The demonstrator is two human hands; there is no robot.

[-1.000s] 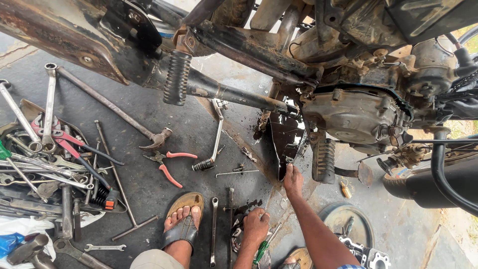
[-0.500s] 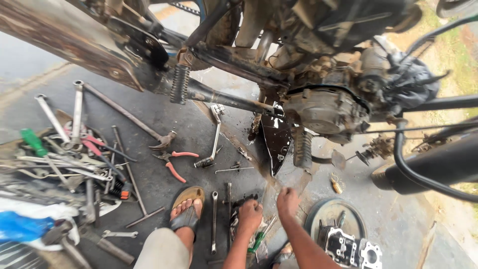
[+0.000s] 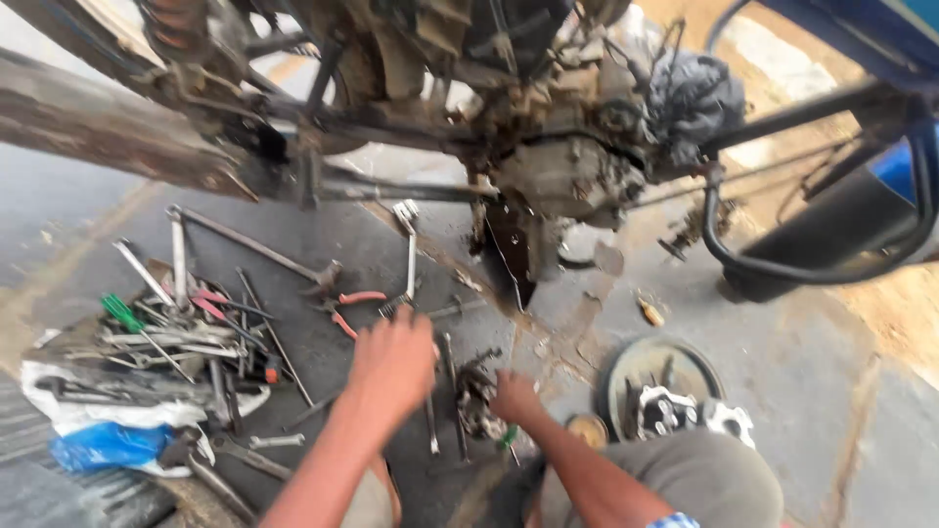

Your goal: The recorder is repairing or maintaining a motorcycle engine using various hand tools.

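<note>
My left hand (image 3: 391,367) is blurred and hovers low over loose tools on the dark ground, just below red-handled pliers (image 3: 350,305) and beside long thin wrenches (image 3: 448,376). Its fingers point away from me, and their grip is hidden. My right hand (image 3: 514,396) sits with curled fingers against a dark cluster of metal parts (image 3: 474,391). A green-handled screwdriver (image 3: 507,437) lies just below it. Whether either hand holds anything is unclear.
A motorcycle engine (image 3: 567,176) and its rusty frame (image 3: 117,127) hang above the ground. A heap of wrenches and screwdrivers (image 3: 186,332) lies at left on white cloth near a blue bag (image 3: 108,445). A round metal cover (image 3: 626,376) with small parts sits at right. Beyond it is a black pipe (image 3: 831,244).
My right hand came down from the engine to the parts on the ground. My left hand moved up and left over the tools. The view swung left and tilted.
</note>
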